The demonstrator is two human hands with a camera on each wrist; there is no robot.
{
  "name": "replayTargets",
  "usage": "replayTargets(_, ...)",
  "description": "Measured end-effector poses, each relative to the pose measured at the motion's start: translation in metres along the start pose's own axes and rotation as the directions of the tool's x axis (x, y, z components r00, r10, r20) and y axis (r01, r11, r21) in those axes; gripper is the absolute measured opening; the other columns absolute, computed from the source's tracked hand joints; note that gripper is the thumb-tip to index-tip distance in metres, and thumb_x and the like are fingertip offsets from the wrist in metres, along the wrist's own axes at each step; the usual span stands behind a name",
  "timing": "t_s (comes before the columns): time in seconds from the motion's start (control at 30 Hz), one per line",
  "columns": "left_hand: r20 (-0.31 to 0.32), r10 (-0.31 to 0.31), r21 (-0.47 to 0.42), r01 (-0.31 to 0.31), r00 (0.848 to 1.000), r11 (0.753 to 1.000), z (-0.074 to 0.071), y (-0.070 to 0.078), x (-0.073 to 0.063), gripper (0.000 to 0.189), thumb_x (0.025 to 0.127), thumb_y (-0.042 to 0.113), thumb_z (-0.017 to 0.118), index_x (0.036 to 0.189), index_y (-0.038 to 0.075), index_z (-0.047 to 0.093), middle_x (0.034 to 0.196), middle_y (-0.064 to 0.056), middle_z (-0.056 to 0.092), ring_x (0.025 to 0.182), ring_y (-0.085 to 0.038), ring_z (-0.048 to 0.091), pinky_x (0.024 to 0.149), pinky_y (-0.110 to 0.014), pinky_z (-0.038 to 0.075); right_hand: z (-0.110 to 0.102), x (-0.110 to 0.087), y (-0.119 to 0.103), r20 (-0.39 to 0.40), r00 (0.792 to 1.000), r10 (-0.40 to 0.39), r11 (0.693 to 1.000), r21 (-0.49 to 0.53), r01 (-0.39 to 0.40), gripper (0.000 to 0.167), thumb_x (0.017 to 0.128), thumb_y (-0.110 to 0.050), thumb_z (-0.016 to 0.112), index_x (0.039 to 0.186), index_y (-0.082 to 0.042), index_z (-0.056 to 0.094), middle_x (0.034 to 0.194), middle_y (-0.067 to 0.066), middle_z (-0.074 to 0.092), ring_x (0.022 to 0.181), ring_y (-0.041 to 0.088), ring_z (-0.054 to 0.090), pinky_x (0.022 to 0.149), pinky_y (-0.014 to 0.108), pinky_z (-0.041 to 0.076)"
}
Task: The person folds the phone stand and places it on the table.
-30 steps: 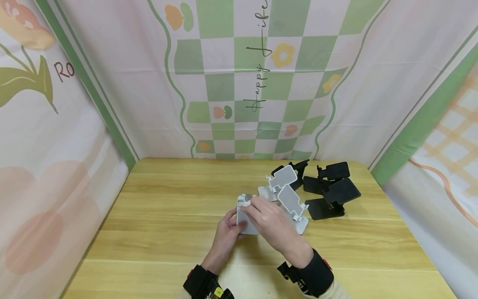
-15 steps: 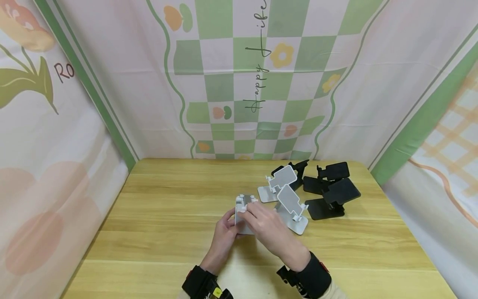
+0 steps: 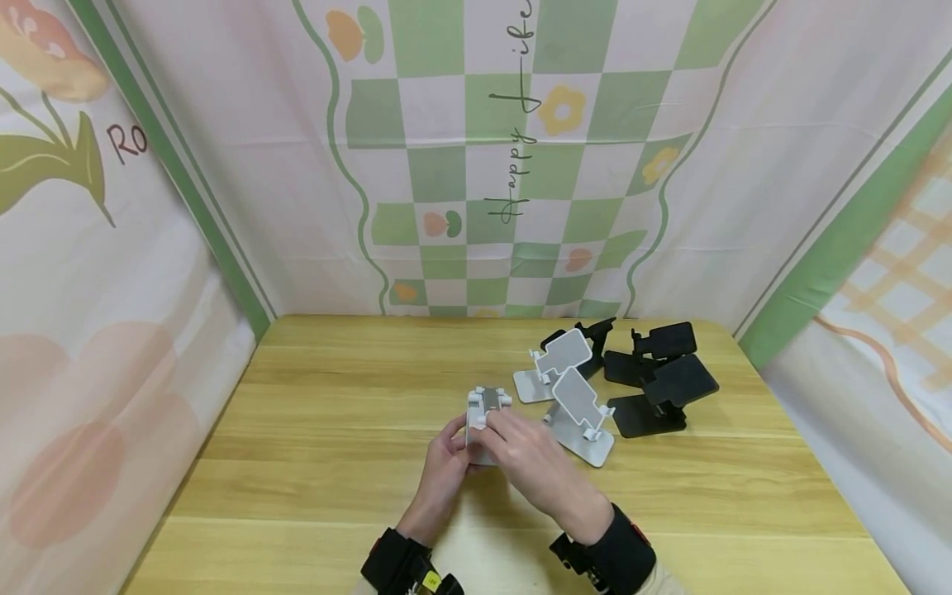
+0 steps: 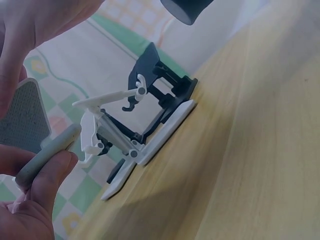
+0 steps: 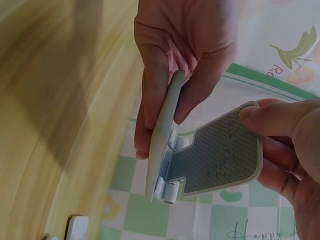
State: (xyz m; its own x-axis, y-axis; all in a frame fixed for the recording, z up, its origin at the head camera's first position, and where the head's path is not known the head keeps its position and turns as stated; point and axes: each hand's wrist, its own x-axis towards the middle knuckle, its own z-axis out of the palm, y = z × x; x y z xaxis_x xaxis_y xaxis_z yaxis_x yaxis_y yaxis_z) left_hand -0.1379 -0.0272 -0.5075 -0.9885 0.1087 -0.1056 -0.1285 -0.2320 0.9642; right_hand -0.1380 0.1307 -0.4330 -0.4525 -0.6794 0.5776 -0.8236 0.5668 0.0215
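Between my two hands is a white folding phone stand [image 5: 162,131] with a grey textured pad plate [image 5: 220,150] hinged to its base. My left hand [image 3: 446,463] grips the base between thumb and fingers, just above the table. My right hand [image 3: 531,459] pinches the free edge of the pad plate, which stands out at an angle from the base in the right wrist view. In the head view the right fingers hide much of the plate, while the hinge end shows beyond them. Right of the hands stand two unfolded white phone stands [image 3: 580,405], close together.
Several black phone stands [image 3: 680,380] stand behind and to the right of the white ones. The wooden table [image 3: 335,430] reaches a patterned cloth backdrop [image 3: 506,207] at the back. Both wrists wear black straps [image 3: 621,549] with cameras.
My right hand has moved slightly left and toward me with the pad plate, exposing more of the hinge end. The held stand and left hand have shifted a little left.
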Motion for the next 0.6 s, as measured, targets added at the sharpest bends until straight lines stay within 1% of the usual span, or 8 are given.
replayTargets(0.23, -0.006, -0.016, 0.013, 0.016, 1.000, 1.000, -0.0014, 0.0011, -0.0007, 0.054, 0.098, -0.002, 0.053, 0.150, -0.008, 0.042, 0.117, -0.022, 0.074, 0.092, -0.011, 0.070, 0.075, -0.023, 0.057, 0.0007, -0.0008, -0.0025, 0.033, 0.999, -0.010, 0.999, -0.037, 0.011, 0.031, 0.078, -0.001, 0.086, 0.105, -0.010, 0.074, 0.095, -0.002, 0.062, 0.084, 0.012, 0.060, 0.068, 0.022, 0.055)
replayTargets(0.4, -0.006, -0.023, 0.007, 0.023, 1.000, 1.000, -0.0019, 0.0022, -0.0012, 0.055, 0.097, -0.002, 0.053, 0.151, -0.009, 0.041, 0.117, -0.022, 0.074, 0.091, -0.011, 0.070, 0.076, -0.024, 0.057, 0.0017, -0.0017, -0.0043, 0.055, 0.998, -0.009, 0.998, -0.059, 0.013, 0.033, 0.078, 0.000, 0.086, 0.108, -0.011, 0.075, 0.093, -0.003, 0.062, 0.083, 0.012, 0.059, 0.065, 0.021, 0.052)
replayTargets(0.5, -0.005, -0.027, 0.002, 0.027, 1.000, 1.000, -0.0024, 0.0020, -0.0011, 0.056, 0.097, -0.004, 0.052, 0.151, -0.009, 0.040, 0.118, -0.021, 0.074, 0.090, -0.011, 0.069, 0.077, -0.024, 0.057, 0.0031, -0.0021, -0.0052, 0.062, 0.998, -0.016, 0.997, -0.068, 0.020, 0.031, 0.080, -0.002, 0.084, 0.109, -0.011, 0.076, 0.091, -0.003, 0.061, 0.081, 0.011, 0.058, 0.063, 0.021, 0.050)
replayTargets(0.6, -0.006, -0.034, -0.002, 0.034, 0.999, 0.999, -0.0030, 0.0009, -0.0006, 0.056, 0.097, -0.005, 0.050, 0.152, -0.009, 0.039, 0.118, -0.021, 0.074, 0.089, -0.011, 0.069, 0.077, -0.023, 0.057, 0.0038, -0.0018, -0.0058, 0.067, 0.997, -0.022, 0.997, -0.072, 0.026, 0.029, 0.081, -0.002, 0.084, 0.108, -0.010, 0.076, 0.090, -0.004, 0.061, 0.081, 0.010, 0.059, 0.063, 0.020, 0.051)
